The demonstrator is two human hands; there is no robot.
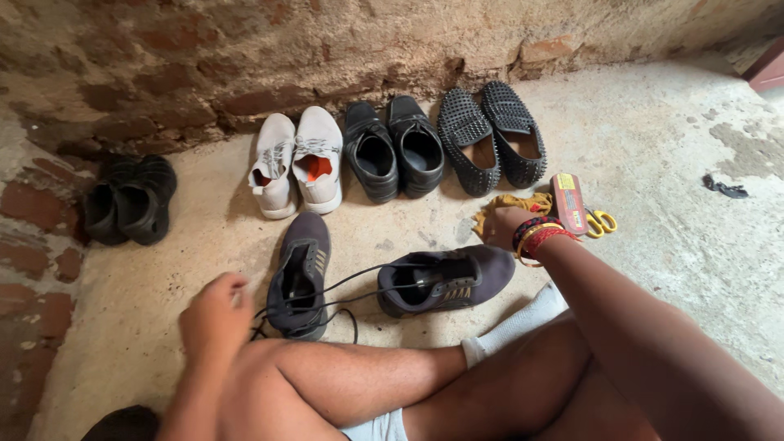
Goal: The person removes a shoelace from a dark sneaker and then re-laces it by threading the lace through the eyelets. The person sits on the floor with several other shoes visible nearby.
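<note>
Centre frame, two dark grey sneakers [367,282] lie on the concrete floor [670,212], one upright, one tipped on its side, black laces [343,296] trailing loose between them. I see my left hand [214,314] pinched narrow on a lace end at lower left; my right hand [500,227] closes on a yellow cloth [523,201] beside a brush [568,202] and scissors [603,220]. Lacing looks unfinished. Four more shoe pairs [384,151] line the brick wall [245,49] above.
</note>
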